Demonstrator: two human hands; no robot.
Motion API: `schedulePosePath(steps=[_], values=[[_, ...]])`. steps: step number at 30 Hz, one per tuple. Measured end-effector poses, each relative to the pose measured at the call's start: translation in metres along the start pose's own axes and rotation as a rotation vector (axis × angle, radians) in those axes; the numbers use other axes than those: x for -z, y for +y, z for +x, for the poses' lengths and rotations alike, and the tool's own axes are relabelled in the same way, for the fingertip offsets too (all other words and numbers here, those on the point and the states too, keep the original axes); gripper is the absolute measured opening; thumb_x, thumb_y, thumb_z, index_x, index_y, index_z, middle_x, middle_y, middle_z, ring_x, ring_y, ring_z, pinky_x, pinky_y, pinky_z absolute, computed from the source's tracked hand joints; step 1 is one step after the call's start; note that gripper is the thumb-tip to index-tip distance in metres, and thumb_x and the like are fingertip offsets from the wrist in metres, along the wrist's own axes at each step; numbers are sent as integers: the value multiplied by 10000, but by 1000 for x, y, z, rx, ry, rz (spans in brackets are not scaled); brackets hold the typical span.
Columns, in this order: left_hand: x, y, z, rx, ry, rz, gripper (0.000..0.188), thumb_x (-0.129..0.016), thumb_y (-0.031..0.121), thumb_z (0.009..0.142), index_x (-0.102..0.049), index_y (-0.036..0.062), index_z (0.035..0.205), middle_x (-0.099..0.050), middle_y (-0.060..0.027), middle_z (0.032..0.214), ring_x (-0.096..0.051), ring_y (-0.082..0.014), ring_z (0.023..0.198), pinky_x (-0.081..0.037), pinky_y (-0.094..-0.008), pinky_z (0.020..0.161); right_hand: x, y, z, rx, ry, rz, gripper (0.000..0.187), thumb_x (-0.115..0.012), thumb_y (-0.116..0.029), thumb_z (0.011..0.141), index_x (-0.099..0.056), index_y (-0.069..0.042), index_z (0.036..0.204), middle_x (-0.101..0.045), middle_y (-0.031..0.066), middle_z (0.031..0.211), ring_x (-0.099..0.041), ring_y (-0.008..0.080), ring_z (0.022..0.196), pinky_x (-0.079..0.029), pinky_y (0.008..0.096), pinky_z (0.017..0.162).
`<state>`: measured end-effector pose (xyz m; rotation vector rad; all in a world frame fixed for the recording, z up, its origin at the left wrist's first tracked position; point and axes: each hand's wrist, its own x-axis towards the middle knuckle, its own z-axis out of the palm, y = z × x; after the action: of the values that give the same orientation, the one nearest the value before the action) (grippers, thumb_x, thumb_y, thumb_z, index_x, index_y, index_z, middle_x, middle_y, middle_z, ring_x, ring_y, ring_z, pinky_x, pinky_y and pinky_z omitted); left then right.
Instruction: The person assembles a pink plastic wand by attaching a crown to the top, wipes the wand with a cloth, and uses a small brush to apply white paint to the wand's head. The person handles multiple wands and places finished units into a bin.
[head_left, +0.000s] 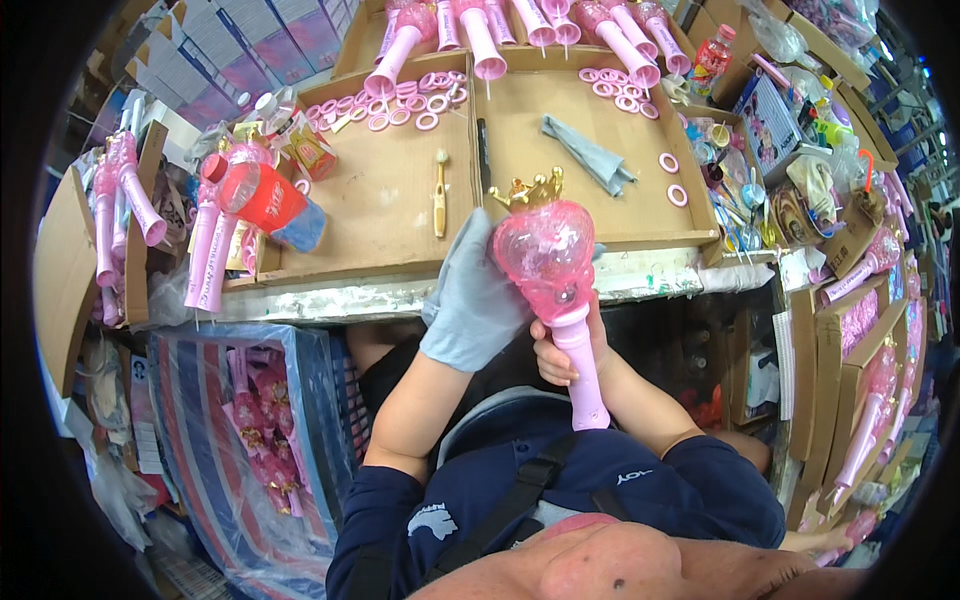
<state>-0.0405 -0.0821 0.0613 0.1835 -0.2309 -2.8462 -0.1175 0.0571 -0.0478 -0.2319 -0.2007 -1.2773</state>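
Observation:
A pink toy wand with a see-through rounded head and a gold crown on top is held upright, slightly tilted, in front of my chest. My left hand, in a grey-blue glove, cups the wand's head from the left and behind; most of its fingers are hidden, with a bit of glove showing past the right side. Bare, my right hand is closed round the upper part of the pink handle. Its lower end points toward me.
Cardboard trays on the bench hold pink rings, a toothbrush and a grey cloth. More wands stand at the back. A red drink bottle lies left. A striped bag with wands sits below.

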Motion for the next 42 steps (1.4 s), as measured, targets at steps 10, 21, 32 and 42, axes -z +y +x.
schedulePosePath(steps=[10,21,32,42], values=[[-1,7,-8,26,100,61,761,-344,621,939,-421,-23,1336,-533,-218,1274,-534,-366,1160,-417,-485,1010,-23,-2,-5,92,532,-631,816,-263,-735,884,-510,-13,1173,-644,140,845,-629,171,634,-523,267,607],[1,2,-14,-356,188,407,545,-362,456,1011,-439,25,1336,-555,-116,1245,-563,-182,1127,-465,-369,978,-59,5,14,246,1067,-1789,594,-747,-299,793,-468,-26,1240,-640,202,1079,-664,347,906,-523,399,793],[-23,36,-32,-472,326,1171,457,-391,380,1008,-565,0,1193,-628,-107,1091,-617,-207,978,-509,-288,843,-91,3,-7,104,1039,-2250,652,-772,-257,723,-468,-2,1240,-641,227,1045,-654,401,878,-542,433,736],[5,14,-25,-713,340,1384,232,-470,221,988,-594,29,946,-610,-50,877,-576,-137,793,-484,-277,727,-90,19,-8,74,1017,-2425,631,-761,-275,730,-467,-10,1222,-633,202,973,-663,365,779,-552,416,667]])
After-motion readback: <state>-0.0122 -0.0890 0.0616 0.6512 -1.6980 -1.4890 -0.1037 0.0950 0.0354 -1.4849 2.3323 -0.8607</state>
